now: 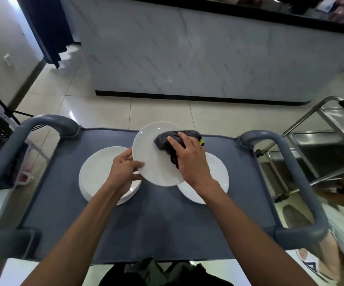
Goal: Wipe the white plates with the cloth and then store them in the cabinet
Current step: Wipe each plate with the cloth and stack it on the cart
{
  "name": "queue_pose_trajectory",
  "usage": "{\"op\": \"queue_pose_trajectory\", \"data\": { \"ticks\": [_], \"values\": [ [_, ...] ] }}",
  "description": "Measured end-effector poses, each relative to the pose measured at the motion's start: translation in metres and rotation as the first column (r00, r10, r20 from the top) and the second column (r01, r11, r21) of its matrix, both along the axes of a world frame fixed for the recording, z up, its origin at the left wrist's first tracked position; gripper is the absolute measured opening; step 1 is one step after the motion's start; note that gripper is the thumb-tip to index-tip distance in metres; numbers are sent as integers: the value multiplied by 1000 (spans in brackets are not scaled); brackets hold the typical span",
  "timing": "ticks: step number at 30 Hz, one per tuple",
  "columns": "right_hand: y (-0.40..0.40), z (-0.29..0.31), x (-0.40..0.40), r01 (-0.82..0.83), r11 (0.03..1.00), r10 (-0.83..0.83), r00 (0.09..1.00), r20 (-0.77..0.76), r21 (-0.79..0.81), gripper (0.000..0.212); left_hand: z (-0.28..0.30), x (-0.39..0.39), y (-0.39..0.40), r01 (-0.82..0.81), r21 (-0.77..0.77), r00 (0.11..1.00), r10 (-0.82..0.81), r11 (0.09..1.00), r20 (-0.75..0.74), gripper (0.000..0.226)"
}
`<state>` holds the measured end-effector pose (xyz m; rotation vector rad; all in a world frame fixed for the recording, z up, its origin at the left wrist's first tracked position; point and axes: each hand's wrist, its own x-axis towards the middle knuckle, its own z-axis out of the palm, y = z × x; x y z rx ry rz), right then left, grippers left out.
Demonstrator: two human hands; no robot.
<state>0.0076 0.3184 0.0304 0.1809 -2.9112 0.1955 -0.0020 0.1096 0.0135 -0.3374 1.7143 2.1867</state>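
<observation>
Over a grey cart [146, 234], the left hand [123, 170] is gripping a plate [156, 159] by its rim, tilting it so the right hand [189, 159], clenching the cloth [165, 141], is reaching its face.

We see a grey cart [146, 234] with a flat dark top and rounded grey handles [303, 182] on its left and right sides. Beyond its far edge lies a glossy beige tiled floor [109, 108], and past that stands a long counter [208, 54] with a pale marbled front and a dark base strip. To the right is a steel trolley [319, 141] with shelves. A dark curtain [43, 27] hangs at far left.
</observation>
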Motion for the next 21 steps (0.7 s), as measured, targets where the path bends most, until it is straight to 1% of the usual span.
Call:
{"op": "queue_pose_trajectory", "data": {
  "ticks": [5, 9, 13, 18, 21],
  "values": [
    [19, -12, 15, -38, 997, 40, 998, 40, -68, 65, 6, 2, 36, -73, 20, 997, 73, 997, -4, 54],
    [24, -17, 26, -89, 983, 97, 994, 41, -158, 64, 7, 3, 61, -135, 19, 991, 135, 991, -20, 50],
    [37, -16, 34, -123, 955, 130, 992, 6, -271, 55, 8, 5, 79, -179, 28, 983, 180, 984, -39, 50],
    [66, -16, 41, -204, 945, 202, 979, -36, -255, 55, 8, 11, 96, -216, 27, 973, 217, 976, -77, 60],
    [90, -17, 39, -191, 949, 191, 981, -22, -250, 60, 5, 14, 105, -213, 18, 973, 214, 977, -91, 62]
  ]
}}
